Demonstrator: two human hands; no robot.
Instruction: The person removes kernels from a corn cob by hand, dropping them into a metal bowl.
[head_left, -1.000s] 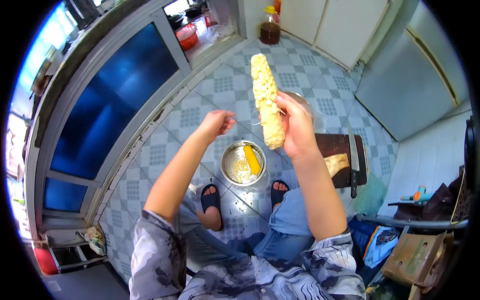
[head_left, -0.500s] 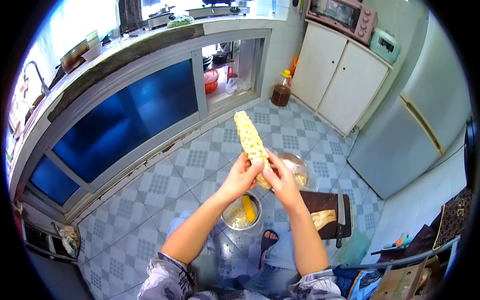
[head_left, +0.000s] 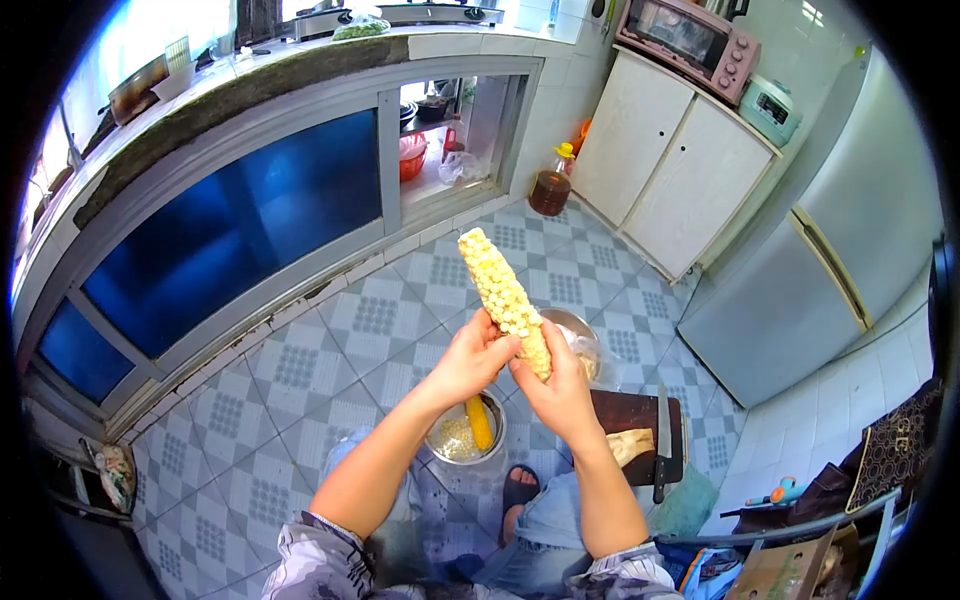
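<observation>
A pale yellow corn cob (head_left: 500,292) is held up in both hands, tilted with its far end toward the upper left. Its lower part looks stripped of kernels. My left hand (head_left: 474,352) is closed round its left side, the thumb pressing on the kernels. My right hand (head_left: 556,388) grips the lower end from the right. Below the hands, a steel bowl (head_left: 437,440) on the floor holds loose kernels and a deeper yellow cob (head_left: 479,423), its top partly covered by my left arm and hand.
Beyond my right hand stands another metal bowl (head_left: 568,320) with a plastic bag. A dark cutting board (head_left: 620,408) carries a knife (head_left: 663,440) and a pale piece (head_left: 628,447). An oil jug (head_left: 550,186) stands near the cabinet (head_left: 655,150); a fridge (head_left: 790,290) is at right.
My left hand, empty at first, has joined my right hand on the cob, which is lower now. The camera view has tilted up, showing more of the counter and cabinet.
</observation>
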